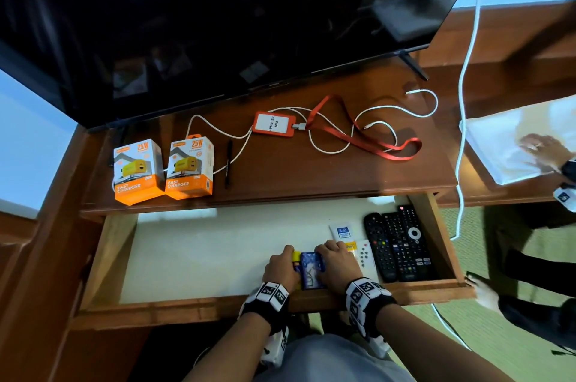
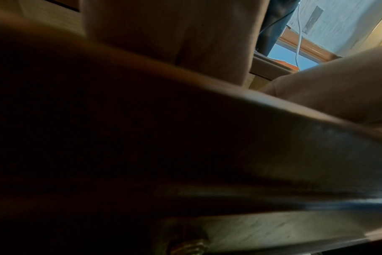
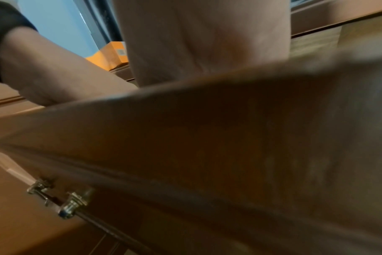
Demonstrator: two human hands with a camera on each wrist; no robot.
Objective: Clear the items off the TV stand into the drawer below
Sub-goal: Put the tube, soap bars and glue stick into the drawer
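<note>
The drawer (image 1: 218,300) under the TV stand (image 1: 296,169) is pulled open. Inside its front edge my left hand (image 1: 280,266) curls over a small yellow pack (image 1: 296,257), and my right hand (image 1: 336,263) grips a blue patterned box (image 1: 310,271) beside it. On the stand lie two orange charger boxes (image 1: 138,171) (image 1: 190,168), a black pen (image 1: 229,163), an orange card holder (image 1: 274,124) with a red lanyard (image 1: 367,141), and a white cable (image 1: 383,110). Both wrist views show only a palm (image 2: 175,34) (image 3: 207,34) above the drawer front; the fingers are hidden.
Three black remotes (image 1: 399,244), a small white remote (image 1: 364,254) and sachets (image 1: 343,230) fill the drawer's right end. A large TV (image 1: 218,23) overhangs the stand. Another person's hand (image 1: 542,151) rests on a white bag (image 1: 514,145) at right; their foot (image 1: 483,291) is near the drawer corner.
</note>
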